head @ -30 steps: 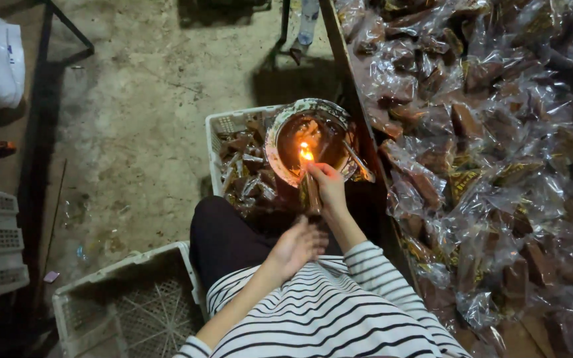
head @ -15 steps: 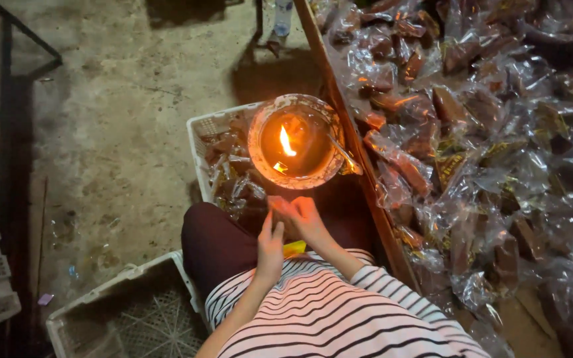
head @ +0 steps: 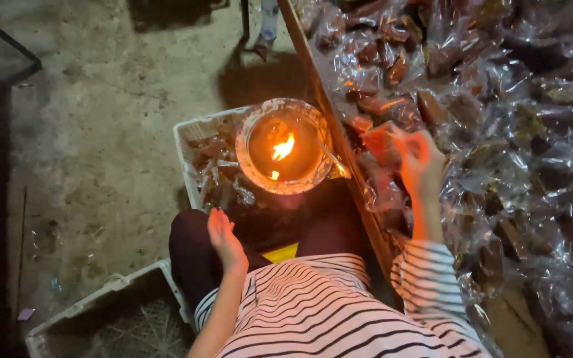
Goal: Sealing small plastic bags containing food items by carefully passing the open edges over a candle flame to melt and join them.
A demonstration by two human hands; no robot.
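We count two hands, a left hand (head: pixel 223 240) and a right hand (head: pixel 419 162); one burning lamp bowl (head: pixel 285 147); two white crates, one behind the bowl (head: pixel 190 142), one lower left (head: pixel 101 298); clear-wrapped packets (head: pixel 499 132) too many to count.

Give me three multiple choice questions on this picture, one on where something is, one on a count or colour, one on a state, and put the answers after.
1. Where is the right hand?
A. Over the pile of clear plastic-wrapped brown pieces
B. Inside the round metal bowl
C. On the floor

2. What pattern is on the person's long-sleeved shirt?
A. Plain red
B. Black and white stripes
C. Green dots

3. What is the state of the left hand?
A. Gripping a knife
B. Closed in a fist
C. Open and empty, over the lap

Answers:
1 A, the hand reaches right of the wooden board edge, above the wrapped pieces.
2 B, stripes show on body and sleeve.
3 C, the fingers are spread, with nothing in them, near the round metal bowl with a small flame.
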